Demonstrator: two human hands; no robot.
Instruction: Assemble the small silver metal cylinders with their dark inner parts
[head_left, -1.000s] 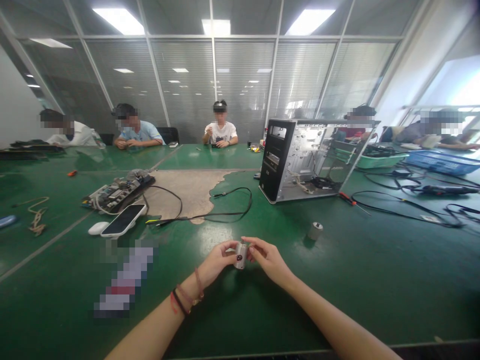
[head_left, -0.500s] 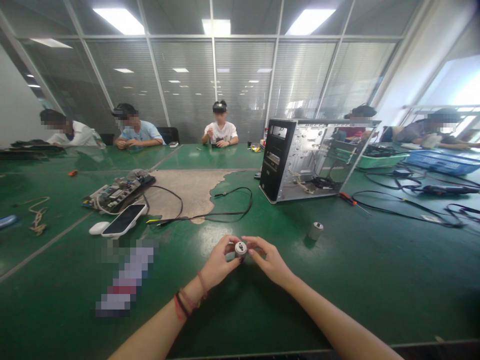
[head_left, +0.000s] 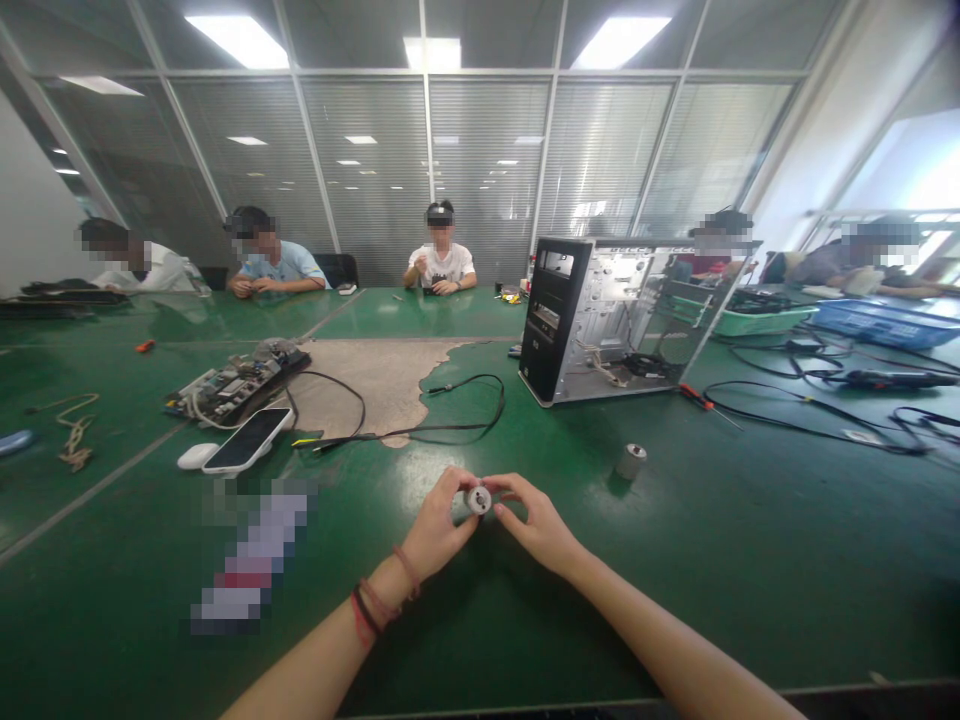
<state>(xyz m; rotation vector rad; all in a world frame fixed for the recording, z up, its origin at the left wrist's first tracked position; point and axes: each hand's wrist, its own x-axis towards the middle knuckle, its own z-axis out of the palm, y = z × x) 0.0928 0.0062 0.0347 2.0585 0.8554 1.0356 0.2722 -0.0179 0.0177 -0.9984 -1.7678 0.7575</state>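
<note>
My left hand (head_left: 441, 515) is curled around a small silver metal cylinder (head_left: 479, 499), gripping it between thumb and fingers. The cylinder's round end, with dark holes and a raised centre, faces up toward me. From the other side, my right hand (head_left: 536, 520) has its index fingertip at the cylinder's upper edge and its thumb by the right side. The fingers partly cover the cylinder's body. A second metal cylinder (head_left: 632, 462) of similar look stands upright on the green table (head_left: 720, 560), to the right of my hands.
An open computer case (head_left: 551, 320) stands beyond my hands, with an orange screwdriver (head_left: 697, 397) beside it. Leftward lie a circuit board assembly (head_left: 240, 382), a phone (head_left: 250, 440) and a black cable (head_left: 457, 428). Baskets (head_left: 889, 322) and several co-workers are farther back.
The cylinder has tipped slightly, turning its end more toward me. Both hands have shifted only a little and stay at the cylinder.
</note>
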